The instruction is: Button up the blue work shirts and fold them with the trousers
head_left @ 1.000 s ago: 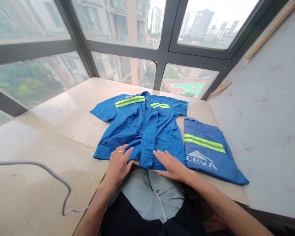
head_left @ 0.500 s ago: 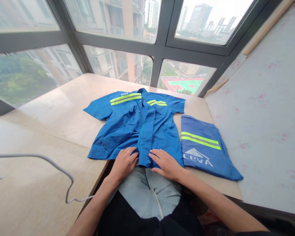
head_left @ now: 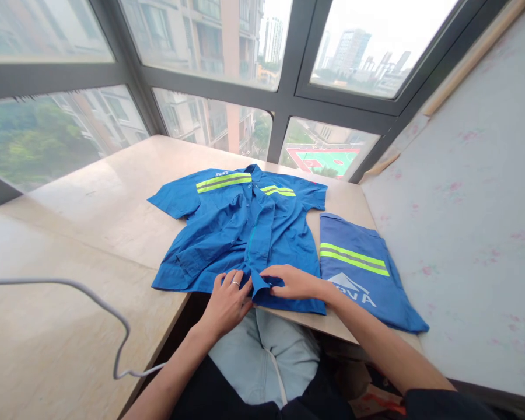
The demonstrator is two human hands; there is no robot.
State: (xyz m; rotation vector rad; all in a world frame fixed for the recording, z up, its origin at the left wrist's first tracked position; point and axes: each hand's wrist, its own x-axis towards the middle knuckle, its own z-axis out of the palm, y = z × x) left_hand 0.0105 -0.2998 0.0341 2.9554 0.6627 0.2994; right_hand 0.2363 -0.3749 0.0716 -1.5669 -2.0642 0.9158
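Observation:
A blue short-sleeved work shirt (head_left: 284, 233) with yellow-green and grey reflective stripes lies front up, collar away from me, its front placket partly open. My right hand (head_left: 291, 281) pinches the bottom of the button placket, and that corner is lifted and folded over. Beside it, my left hand (head_left: 231, 297), with a ring on one finger, is closed at the lower hem just left of the placket. Its fingers rest on top of the cloth; the thumb is near the hem's edge. The fingertips of both hands are partly hidden by fabric.
A folded blue garment (head_left: 354, 265) with a reflective stripe and white lettering lies to the right, partly under my right forearm. A grey cable (head_left: 107, 315) crosses the pale ledge (head_left: 61, 251) at left. Windows stand behind; a flowered wall (head_left: 459, 233) rises at right.
My right hand has taken hold of the placket's bottom end and turned it up. My left hand has moved slightly right, closer to the placket. The view has tilted up slightly.

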